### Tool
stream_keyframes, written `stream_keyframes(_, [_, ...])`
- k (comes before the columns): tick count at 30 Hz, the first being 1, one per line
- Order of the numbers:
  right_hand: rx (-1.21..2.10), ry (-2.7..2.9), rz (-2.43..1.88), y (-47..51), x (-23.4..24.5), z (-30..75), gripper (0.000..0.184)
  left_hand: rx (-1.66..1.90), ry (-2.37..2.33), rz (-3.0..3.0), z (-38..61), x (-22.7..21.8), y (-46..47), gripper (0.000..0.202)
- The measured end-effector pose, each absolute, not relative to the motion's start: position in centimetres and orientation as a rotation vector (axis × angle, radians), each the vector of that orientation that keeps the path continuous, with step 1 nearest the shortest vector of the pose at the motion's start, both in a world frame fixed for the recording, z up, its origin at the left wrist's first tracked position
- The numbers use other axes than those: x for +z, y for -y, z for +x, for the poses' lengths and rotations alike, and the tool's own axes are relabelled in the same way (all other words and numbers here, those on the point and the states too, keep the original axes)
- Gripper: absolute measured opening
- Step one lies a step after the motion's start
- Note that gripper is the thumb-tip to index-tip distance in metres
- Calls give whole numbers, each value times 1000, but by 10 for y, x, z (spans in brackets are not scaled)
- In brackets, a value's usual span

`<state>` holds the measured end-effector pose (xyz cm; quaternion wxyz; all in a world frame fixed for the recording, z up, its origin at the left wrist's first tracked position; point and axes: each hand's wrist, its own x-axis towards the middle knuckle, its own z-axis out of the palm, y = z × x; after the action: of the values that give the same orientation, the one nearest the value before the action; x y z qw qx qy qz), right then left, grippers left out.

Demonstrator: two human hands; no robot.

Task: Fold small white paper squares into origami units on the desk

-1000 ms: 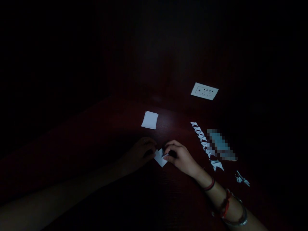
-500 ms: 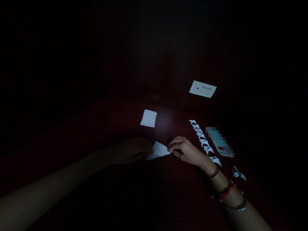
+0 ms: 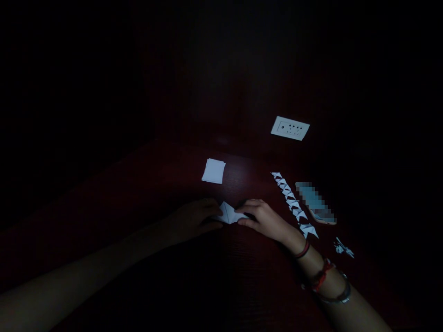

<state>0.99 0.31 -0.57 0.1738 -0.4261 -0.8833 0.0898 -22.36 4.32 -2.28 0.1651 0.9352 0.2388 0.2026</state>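
Left hand: in deep shadow, this hand [image 3: 202,216] holds the left end of the folded paper [image 3: 228,213], thumb on the near edge and fingers on the far edge.
Right hand: better lit, this hand [image 3: 262,216] grips the paper's right end between thumb and fingers.
Folded paper: white, creased, its peak pointing away from the person; it sits nearer the person than the paper stack [image 3: 213,171] and slightly right of it.
Right wrist: a dark red band [image 3: 302,250], a red cord [image 3: 323,275] and a grey bracelet [image 3: 341,297].
Paper stack: white squares, slightly misaligned, on the dark red surface [image 3: 162,170].
Folded row: small white pieces [image 3: 290,202] right of the stack, slanting toward the person.
Pixelated object: flat, bluish [image 3: 315,202], farther right of the stack.
White scraps: thin, tangled [image 3: 343,248], well right of the stack and nearer the person.
Socket plate: white [image 3: 290,128], beyond the stack to its right.
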Motion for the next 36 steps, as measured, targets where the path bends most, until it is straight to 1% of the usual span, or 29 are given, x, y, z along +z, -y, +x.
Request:
stream_keyframes(2, [305,2480,-1196,-4,-7,11,28,599,-681,2588,-225,-22,-46,24])
stream_keyframes(5, [387,2484,-1147,-4,-6,12,23,610,-694,2514,-224,-24,-49,16])
stream_keyframes(8, [452,2474,-1128,-3,-5,10,21,640,-771,2444,-221,-26,-49,21])
stream_keyframes(11, [478,2422,-1180,-2,-6,7,18,640,-816,2428,-220,-25,-47,18])
stream_keyframes(13, [464,2372,-1247,-2,-6,5,24,645,-835,2412,-223,-20,-47,19])
stream_keyframes(14, [459,2354,-1266,-2,-6,5,31,643,-835,2399,-225,-18,-48,24])
stream_keyframes(16, [474,2336,-1251,-2,-5,4,42,547,-762,2387,-232,-15,-53,45])
stream_keyframes(17, [493,2327,-1228,-1,-4,4,40,503,-716,2387,-235,-14,-56,54])
stream_keyframes(18, [512,2310,-1209,-1,-4,3,34,485,-695,2393,-237,-15,-59,57])
stream_keyframes(19, [529,2283,-1201,-1,-4,3,26,482,-710,2407,-238,-17,-62,48])
stream_keyframes(21, [554,2211,-1220,-2,-6,0,13,542,-799,2427,-235,-23,-66,21])
stream_keyframes(22, [564,2165,-1243,-3,-9,-1,11,616,-868,2417,-231,-27,-67,19])
stream_keyframes(24, [593,2082,-1303,-5,-15,-6,10,663,-992,2424,-224,-33,-65,21])
stream_keyframes(26, [586,1991,-1375,-7,-22,-11,18,672,-1089,2445,-217,-38,-62,22])
stream_keyframes(28, [534,1950,-1441,-10,-27,-15,29,697,-1185,2462,-213,-41,-59,27])
stream_keyframes(29, [498,1947,-1465,-11,-29,-17,31,703,-1221,2464,-212,-42,-58,29])
stream_keyframes(32, [419,1955,-1509,-13,-32,-19,26,696,-1280,2452,-208,-44,-57,28])
stream_keyframes(34, [423,1963,-1529,-13,-32,-20,21,710,-1311,2444,-206,-46,-57,29])
stream_keyframes(36, [443,1968,-1545,-13,-31,-21,20,726,-1329,2449,-203,-47,-57,28])
